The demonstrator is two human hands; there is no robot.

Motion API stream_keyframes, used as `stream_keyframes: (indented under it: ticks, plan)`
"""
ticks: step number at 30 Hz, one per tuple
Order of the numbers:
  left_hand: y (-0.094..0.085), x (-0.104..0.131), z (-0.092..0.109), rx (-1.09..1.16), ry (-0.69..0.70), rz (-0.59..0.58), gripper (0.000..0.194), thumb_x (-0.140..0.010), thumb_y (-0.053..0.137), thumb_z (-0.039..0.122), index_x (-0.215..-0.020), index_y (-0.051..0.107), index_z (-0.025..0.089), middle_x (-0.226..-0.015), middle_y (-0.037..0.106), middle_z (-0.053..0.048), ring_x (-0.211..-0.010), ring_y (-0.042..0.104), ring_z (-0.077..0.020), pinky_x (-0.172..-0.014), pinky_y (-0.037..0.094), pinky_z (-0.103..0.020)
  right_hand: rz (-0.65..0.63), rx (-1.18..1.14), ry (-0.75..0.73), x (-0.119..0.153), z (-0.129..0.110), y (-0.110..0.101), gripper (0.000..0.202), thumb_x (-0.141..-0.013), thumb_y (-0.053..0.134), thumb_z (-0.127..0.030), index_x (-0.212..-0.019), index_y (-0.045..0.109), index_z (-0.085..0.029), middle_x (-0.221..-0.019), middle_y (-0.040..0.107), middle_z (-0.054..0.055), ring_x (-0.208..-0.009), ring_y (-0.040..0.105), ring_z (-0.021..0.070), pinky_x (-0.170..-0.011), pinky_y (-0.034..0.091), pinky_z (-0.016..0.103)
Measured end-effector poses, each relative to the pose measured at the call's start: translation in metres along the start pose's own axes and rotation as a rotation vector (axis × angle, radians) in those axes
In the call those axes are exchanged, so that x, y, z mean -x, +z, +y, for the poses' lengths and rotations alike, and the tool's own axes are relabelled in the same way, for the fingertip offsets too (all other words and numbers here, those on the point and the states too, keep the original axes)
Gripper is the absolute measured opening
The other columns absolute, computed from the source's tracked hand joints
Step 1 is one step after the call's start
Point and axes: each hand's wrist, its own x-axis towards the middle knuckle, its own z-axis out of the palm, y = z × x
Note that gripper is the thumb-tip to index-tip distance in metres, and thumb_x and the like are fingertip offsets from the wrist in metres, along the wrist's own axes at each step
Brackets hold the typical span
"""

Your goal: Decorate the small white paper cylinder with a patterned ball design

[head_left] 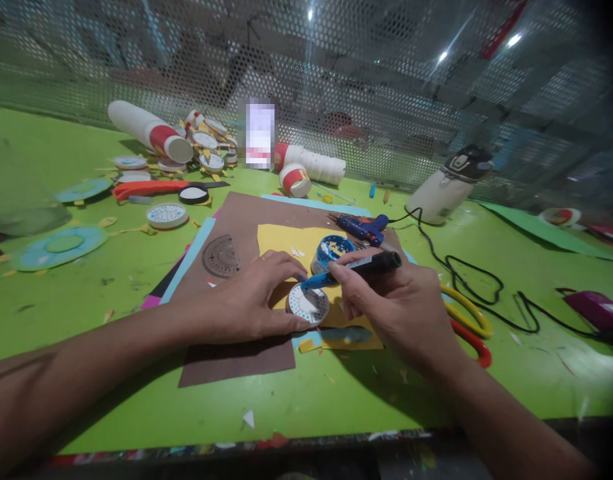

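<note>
My left hand (251,297) steadies a round white disc (309,308), which looks like a cut paper-cup base, between thumb and fingers. Dark lines divide the disc's face into sections, and some carry blue dots. In my right hand (401,307) is a black marker (361,268) with a blue front end. It slants down to the left, its tip at the disc's upper edge. Just behind the disc stands an open tub (322,257) smeared with blue. A yellow sheet (276,239) lies under these things, on top of a brown sheet (246,213).
A clear protractor (219,259) lies at left. Right of the sheets are a blue glue gun (366,229), a black cord (429,237), scissors handles (469,317) and a bottle (431,193). Paper cups (319,163), orange scissors (151,189) and decorated discs (167,215) lie behind.
</note>
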Motion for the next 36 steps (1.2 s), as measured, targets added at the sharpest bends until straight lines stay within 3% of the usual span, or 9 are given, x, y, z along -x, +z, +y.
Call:
stream_keyframes:
  ticks: [4, 10, 18, 28, 36]
  plan:
    - [-0.001, -0.001, 0.000, 0.001, -0.005, -0.003, 0.044, -0.080, 0.069, 0.042, -0.115, 0.058, 0.017, -0.120, 0.057, -0.010, -0.112, 0.054, -0.0272, -0.097, 0.044, -0.044, 0.025, 0.090, -0.128, 0.002, -0.003, 0.001, 0.010, -0.082, 0.070, -0.022, -0.077, 0.069, -0.015, -0.059, 0.068, -0.002, -0.046, 0.057, 0.0083, -0.047, 0.048, 0.019]
    - [-0.001, -0.002, 0.000, 0.006, 0.006, -0.005, 0.040, -0.080, 0.070, 0.038, -0.113, 0.058, 0.018, -0.119, 0.058, -0.010, -0.112, 0.054, -0.0268, -0.097, 0.044, -0.043, 0.058, 0.161, -0.221, 0.005, -0.002, 0.003, 0.008, -0.081, 0.072, -0.020, -0.077, 0.070, -0.013, -0.057, 0.066, -0.002, -0.045, 0.056, 0.0080, -0.047, 0.047, 0.019]
    - [0.000, -0.001, -0.001, -0.013, -0.009, -0.004, 0.044, -0.080, 0.070, 0.044, -0.114, 0.057, 0.018, -0.123, 0.057, -0.010, -0.115, 0.053, -0.0271, -0.098, 0.043, -0.043, 0.208, -0.010, -0.090, 0.005, -0.005, -0.001, 0.024, -0.083, 0.070, -0.028, -0.061, 0.067, -0.017, -0.047, 0.056, -0.005, -0.039, 0.047, 0.0068, -0.042, 0.043, 0.020]
    - [-0.001, -0.001, 0.001, -0.019, 0.005, 0.001, 0.041, -0.081, 0.069, 0.044, -0.111, 0.058, 0.019, -0.120, 0.059, -0.009, -0.111, 0.055, -0.0261, -0.096, 0.044, -0.041, 0.174, -0.073, 0.052, 0.003, 0.001, 0.004, 0.024, -0.081, 0.072, -0.034, -0.066, 0.069, -0.016, -0.047, 0.057, -0.003, -0.042, 0.051, 0.0090, -0.043, 0.044, 0.023]
    - [-0.001, -0.002, 0.000, -0.037, 0.000, 0.004, 0.042, -0.080, 0.070, 0.046, -0.111, 0.058, 0.020, -0.119, 0.060, -0.009, -0.110, 0.055, -0.0277, -0.094, 0.045, -0.043, 0.155, -0.074, 0.061, 0.004, 0.006, 0.005, 0.025, -0.080, 0.073, -0.038, -0.069, 0.071, -0.016, -0.048, 0.060, -0.002, -0.041, 0.053, 0.0106, -0.041, 0.046, 0.024]
